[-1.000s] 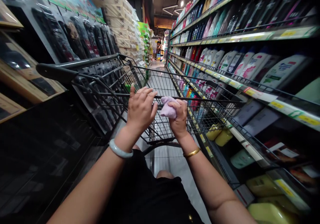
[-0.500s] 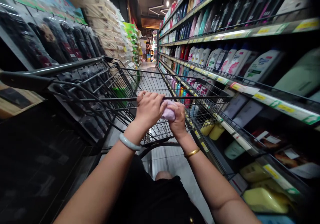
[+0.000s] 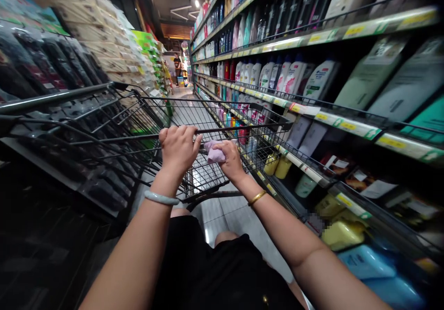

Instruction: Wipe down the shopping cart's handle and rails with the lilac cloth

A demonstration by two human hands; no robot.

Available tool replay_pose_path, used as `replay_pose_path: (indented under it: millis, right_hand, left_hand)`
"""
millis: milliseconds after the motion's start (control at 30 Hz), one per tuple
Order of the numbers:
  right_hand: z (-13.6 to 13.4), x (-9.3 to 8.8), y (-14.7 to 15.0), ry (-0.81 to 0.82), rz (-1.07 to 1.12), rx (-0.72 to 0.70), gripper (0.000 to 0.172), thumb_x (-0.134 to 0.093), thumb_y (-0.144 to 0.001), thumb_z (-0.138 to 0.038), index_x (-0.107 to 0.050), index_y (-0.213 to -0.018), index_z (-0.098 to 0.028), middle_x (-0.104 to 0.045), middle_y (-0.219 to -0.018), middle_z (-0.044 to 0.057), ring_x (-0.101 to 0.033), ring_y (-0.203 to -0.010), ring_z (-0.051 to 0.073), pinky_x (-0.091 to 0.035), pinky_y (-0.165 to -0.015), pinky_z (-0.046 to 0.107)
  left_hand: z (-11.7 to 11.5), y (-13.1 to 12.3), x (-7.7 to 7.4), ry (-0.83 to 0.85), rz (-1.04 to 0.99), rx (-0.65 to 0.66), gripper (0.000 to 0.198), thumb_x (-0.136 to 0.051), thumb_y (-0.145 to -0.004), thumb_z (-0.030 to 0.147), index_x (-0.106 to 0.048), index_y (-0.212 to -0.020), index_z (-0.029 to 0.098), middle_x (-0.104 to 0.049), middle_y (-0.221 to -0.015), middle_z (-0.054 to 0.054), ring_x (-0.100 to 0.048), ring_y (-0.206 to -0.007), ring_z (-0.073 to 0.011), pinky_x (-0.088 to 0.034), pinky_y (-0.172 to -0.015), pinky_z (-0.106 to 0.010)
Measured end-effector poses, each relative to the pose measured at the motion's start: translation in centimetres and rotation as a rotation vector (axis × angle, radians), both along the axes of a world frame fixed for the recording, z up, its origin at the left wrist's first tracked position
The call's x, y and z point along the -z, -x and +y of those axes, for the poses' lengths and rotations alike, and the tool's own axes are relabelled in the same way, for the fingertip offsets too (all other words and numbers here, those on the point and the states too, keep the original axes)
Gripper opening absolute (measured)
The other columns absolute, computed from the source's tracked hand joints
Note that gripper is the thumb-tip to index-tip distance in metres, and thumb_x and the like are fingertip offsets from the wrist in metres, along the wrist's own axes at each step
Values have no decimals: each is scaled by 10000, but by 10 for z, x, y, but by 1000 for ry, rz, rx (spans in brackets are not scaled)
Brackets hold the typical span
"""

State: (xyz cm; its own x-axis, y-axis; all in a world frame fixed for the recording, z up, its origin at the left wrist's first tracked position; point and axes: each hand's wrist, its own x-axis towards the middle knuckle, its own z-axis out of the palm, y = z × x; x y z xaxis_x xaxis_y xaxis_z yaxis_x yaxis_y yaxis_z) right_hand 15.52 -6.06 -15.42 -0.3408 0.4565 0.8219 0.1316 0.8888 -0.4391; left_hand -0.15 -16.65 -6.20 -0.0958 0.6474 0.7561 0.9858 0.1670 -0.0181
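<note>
A black wire shopping cart [image 3: 222, 129] stands in front of me, its near top bar crossing under my hands. My left hand [image 3: 177, 150], with a pale bracelet on its wrist, has its fingers curled over that bar. To its right, my right hand [image 3: 231, 161], wearing a gold bangle, grips a crumpled lilac cloth [image 3: 215, 155] at the bar. The cloth bunches out on the side facing my left hand, and a gap separates it from the left thumb. Part of the cloth is hidden under my right fingers.
Shelves of bottles [image 3: 319, 81] line the right side, with price-tag rails close to the cart. Hanging packaged goods [image 3: 52, 65] and stacked packs [image 3: 86, 28] stand at left. A person [image 3: 177, 65] is far down the tiled aisle [image 3: 185, 94].
My view has swung to the right and the shelf bottles look closer. My left hand has come apart from the cloth and right hand, leaving a gap on the bar.
</note>
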Motion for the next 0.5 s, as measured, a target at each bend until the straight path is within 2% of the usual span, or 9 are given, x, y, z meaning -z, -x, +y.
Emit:
replay_pose_path:
  millis: [100,167,367,500]
  right_hand:
    - [0,8,-1,39,9,-1,414,-639,-747,14,-729,-1074,-221,-729,-1111,60,-611,-1121,238,-478,-1033,392]
    - [1,5,-5,45,46,8,386,-665,-756,-9,-728,-1071,-222,-728,-1109,56,-617,-1106,232,-490,-1017,381]
    - [8,-24,-20,25,111,30,325,-702,-775,-60,-724,-1059,-217,-720,-1097,55,-632,-1086,224,-502,-1002,368]
    - [12,-44,-25,18,167,145,305,-695,-806,-86,-724,-1072,-232,-689,-1141,62,-622,-1116,225,-497,-1029,378]
  left_hand:
    - [0,5,-2,24,-9,10,439,-398,-1021,509,-700,-1148,217,-706,-1072,-136,-565,-1080,-357,-342,-1018,-555]
    - [0,9,-3,29,-17,28,432,-404,-1015,502,-697,-1155,217,-701,-1073,-138,-562,-1090,-361,-340,-1021,-553]
    - [1,16,-3,25,-11,22,429,-418,-1000,490,-693,-1164,205,-704,-1086,-147,-558,-1093,-369,-339,-1028,-552]
    - [2,17,-3,4,18,15,432,-416,-999,496,-692,-1154,201,-706,-1058,-152,-558,-1066,-362,-344,-1002,-541]
